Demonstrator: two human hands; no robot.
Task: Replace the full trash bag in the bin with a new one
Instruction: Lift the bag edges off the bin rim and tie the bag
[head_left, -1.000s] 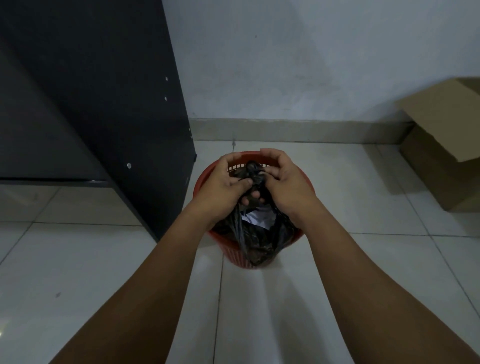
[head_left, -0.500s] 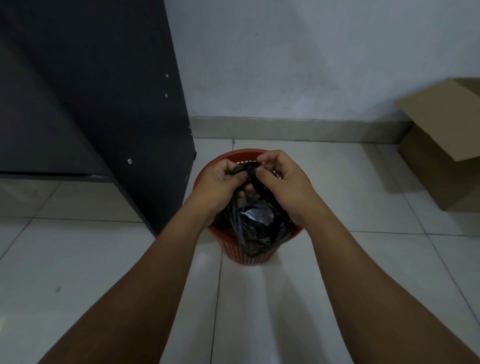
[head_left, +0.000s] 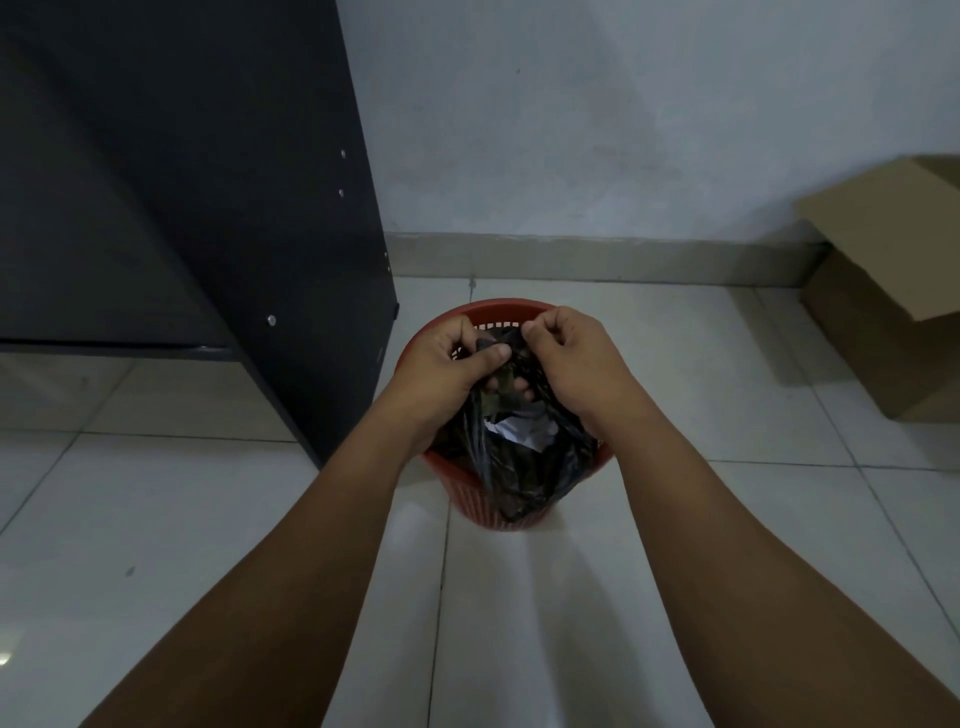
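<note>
A red mesh bin (head_left: 500, 309) stands on the white floor tiles, close to the corner of a dark cabinet. A black trash bag (head_left: 519, 467) sits in it, with crumpled white paper showing through its mouth. My left hand (head_left: 449, 371) and my right hand (head_left: 576, 364) both pinch the gathered top of the bag above the bin's far rim, thumbs close together. The bag's neck is bunched between my fingers and partly hidden by them. No new bag is in view.
A tall dark cabinet (head_left: 218, 208) stands left of the bin, nearly touching it. An open cardboard box (head_left: 893, 291) sits on the floor at the right, against the pale wall (head_left: 623, 114). White floor tiles (head_left: 727, 364) spread between bin and box.
My hands have shifted their grip on the bag's top, drawing it tighter and a little higher. The bin and the bag's body stay where they were.
</note>
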